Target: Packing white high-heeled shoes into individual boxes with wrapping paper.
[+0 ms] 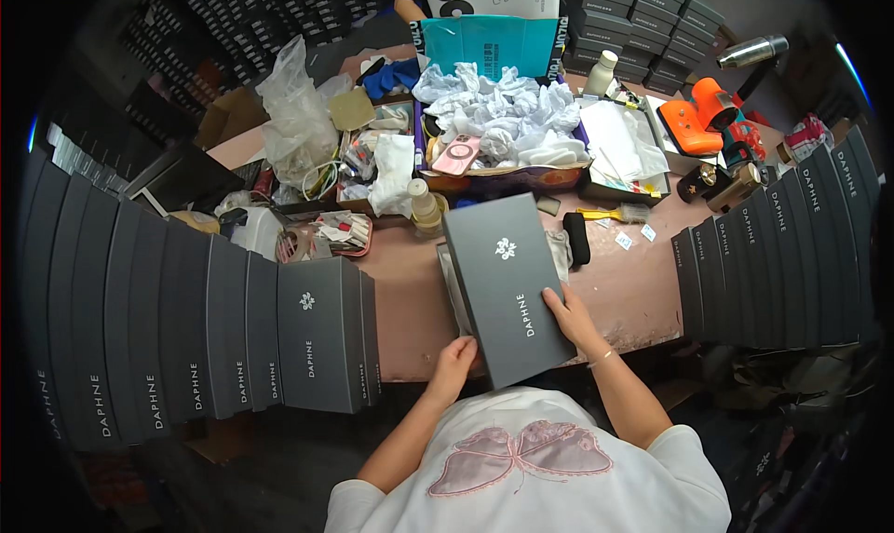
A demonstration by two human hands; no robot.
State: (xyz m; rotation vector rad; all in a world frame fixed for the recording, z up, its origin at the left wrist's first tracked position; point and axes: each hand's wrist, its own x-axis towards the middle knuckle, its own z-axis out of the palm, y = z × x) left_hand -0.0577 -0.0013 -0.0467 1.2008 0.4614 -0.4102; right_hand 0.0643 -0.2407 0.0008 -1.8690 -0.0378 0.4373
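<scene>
- The dark grey box lid (pixel 507 286) lies at the middle of the frame, tilted so its long sides run from upper left to lower right; its near short edge juts past the front edge of the pinkish table (pixel 633 296).
- The left hand (pixel 453 363) grips the lid's lower left corner, fingers curled over the edge and close together.
- The right hand (pixel 570 317) lies flat on the lid's right long edge, fingers slightly spread, thumb on top.
- A pale box base (pixel 453 291) shows along the lid's left edge, just under it.
- At left, a row of matching dark boxes (pixel 321 337) stands on edge, the nearest one close to the lid's left side with a strip of bare table between.
- At right, another row of dark boxes (pixel 778 254) fills the table end; the widest bare stretch of table lies between it and the lid.
- Just above the lid: a small bottle (pixel 425 207), a black roll (pixel 577 238) and a yellow-handled brush (pixel 610 214), all near its far corners.
- Further up, a tray of crumpled white paper (pixel 507 119) with a pink phone (pixel 456 154) closes off the top of the table.
</scene>
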